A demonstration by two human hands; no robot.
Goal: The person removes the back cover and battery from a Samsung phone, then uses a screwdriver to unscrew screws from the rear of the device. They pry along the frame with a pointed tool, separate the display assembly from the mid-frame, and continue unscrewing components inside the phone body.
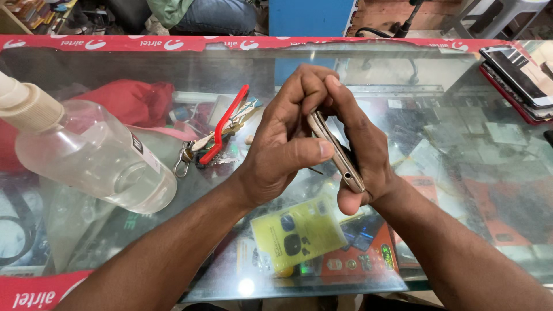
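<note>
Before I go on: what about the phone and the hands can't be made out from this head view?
- Phone, head view: only its thin edge shows; front and back are hidden by the left hand and right hand.
- Fingertips of both hands: curled behind the phone, so what they do there is hidden.
- Dark sliver below the left thumb: too small to identify.
- Spray bottle: nozzle cut off by the left edge.

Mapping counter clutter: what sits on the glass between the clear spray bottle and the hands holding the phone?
Head view: a key bunch with a red-handled tool lies between the spray bottle and the left hand.
</note>
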